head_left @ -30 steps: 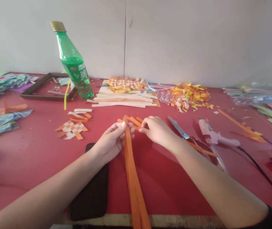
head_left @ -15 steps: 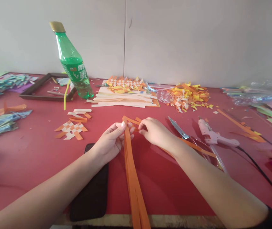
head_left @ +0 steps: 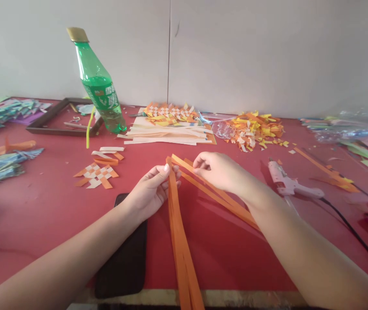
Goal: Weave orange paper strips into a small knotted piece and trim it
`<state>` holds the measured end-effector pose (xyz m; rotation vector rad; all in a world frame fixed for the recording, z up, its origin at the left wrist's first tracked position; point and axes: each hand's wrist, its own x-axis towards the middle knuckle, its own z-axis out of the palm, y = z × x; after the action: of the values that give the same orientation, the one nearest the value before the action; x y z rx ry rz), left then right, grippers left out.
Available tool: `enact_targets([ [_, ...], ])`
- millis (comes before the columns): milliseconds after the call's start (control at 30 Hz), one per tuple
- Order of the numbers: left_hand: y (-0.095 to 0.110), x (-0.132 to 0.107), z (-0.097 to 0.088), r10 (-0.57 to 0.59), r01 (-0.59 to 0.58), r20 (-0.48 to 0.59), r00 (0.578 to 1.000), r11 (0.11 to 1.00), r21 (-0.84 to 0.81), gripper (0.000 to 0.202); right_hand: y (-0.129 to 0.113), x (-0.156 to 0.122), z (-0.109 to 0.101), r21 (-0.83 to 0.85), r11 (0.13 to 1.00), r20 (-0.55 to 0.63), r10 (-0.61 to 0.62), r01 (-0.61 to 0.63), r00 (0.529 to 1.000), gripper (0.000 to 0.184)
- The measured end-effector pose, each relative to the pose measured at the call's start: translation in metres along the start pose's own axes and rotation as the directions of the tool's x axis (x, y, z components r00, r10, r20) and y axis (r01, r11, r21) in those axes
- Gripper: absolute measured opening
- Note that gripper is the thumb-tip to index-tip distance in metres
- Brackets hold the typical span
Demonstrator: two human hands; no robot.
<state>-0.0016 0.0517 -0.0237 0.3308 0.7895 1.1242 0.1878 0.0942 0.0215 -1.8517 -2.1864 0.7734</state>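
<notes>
Indoors, red tabletop [head_left: 229, 258], pale seamed wall [head_left: 235, 51] behind, both hands [head_left: 151, 189] [head_left: 219, 171] pinching orange strips [head_left: 180, 241]

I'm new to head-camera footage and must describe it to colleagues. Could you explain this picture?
No machine here: these are a person's two bare hands, seen from a camera worn on their head, looking forward and down. The left hand holds a bundle of long, flat orange paper strips; the right hand is at more orange strips slanting rightward, its grip unclear. On the red table are an orange-and-white woven paper piece, a flat black phone-like rectangle, a pale plastic glue gun and a green plastic bottle.
</notes>
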Motion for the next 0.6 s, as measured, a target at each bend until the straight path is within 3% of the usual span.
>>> enact_targets([
  [167, 0.001, 0.000, 0.000, 0.007, -0.007, 0.020, 1.000, 1.000, -0.015, 0.011, 0.009, -0.001, -0.001, -0.063, 0.997, 0.117, -0.027, 0.034, 0.993, 0.011],
  [333, 0.001, -0.001, 0.002, 0.008, -0.008, 0.020, 1.000, 1.000, -0.023, 0.014, 0.002, -0.004, 0.007, -0.229, 0.968, 0.068, -0.086, 0.099, 0.994, 0.013],
  [433, 0.001, -0.001, 0.002, 0.004, -0.004, 0.009, 1.000, 1.000, -0.011, 0.014, -0.006, -0.005, 0.016, -0.239, 0.964, 0.058, -0.109, 0.120, 0.992, 0.019],
  [600, 0.001, 0.000, 0.001, 0.027, -0.027, -0.007, 1.000, 0.999, -0.029, 0.008, -0.012, -0.004, 0.031, -0.248, 0.959, 0.053, -0.128, 0.137, 0.990, 0.007],
])
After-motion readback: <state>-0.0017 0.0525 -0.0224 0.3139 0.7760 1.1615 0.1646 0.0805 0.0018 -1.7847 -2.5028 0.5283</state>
